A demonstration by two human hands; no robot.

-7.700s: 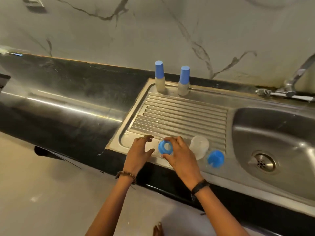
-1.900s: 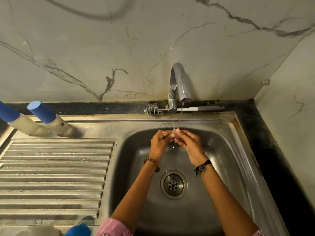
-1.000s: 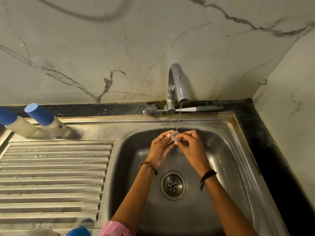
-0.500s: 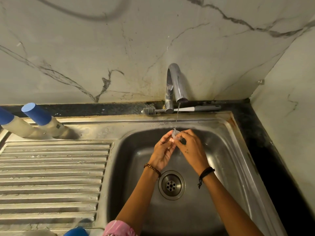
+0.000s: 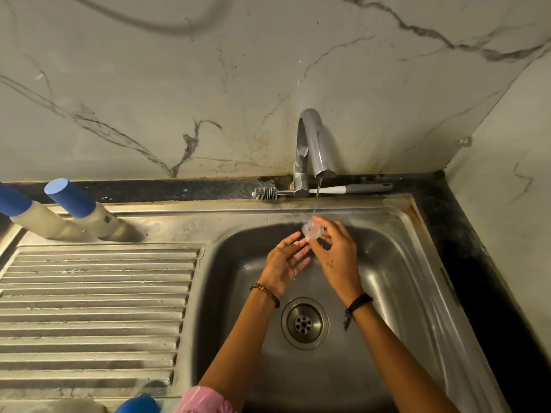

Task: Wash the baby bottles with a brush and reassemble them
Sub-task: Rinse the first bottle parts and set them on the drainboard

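A clear silicone teat (image 5: 312, 228) is under the thin stream of water from the tap (image 5: 313, 144). My right hand (image 5: 337, 251) pinches the teat by its rim over the sink basin (image 5: 387, 263). My left hand (image 5: 283, 260) is just left of it and below, palm up and fingers spread, holding nothing. Two baby bottles with blue caps (image 5: 80, 210) (image 5: 26, 216) stand at the back of the draining board. A bottle brush (image 5: 316, 191) lies on the ledge behind the tap.
The ribbed draining board (image 5: 95, 299) fills the left. A blue bottle part (image 5: 140, 404) shows at the bottom edge. The drain (image 5: 304, 322) is below my hands. Black counter and a marble wall close in the right side.
Earlier both hands worked at the draining board, then moved to the sink. In the last half second my left hand let go of the teat and opened; my right hand keeps it under the water.
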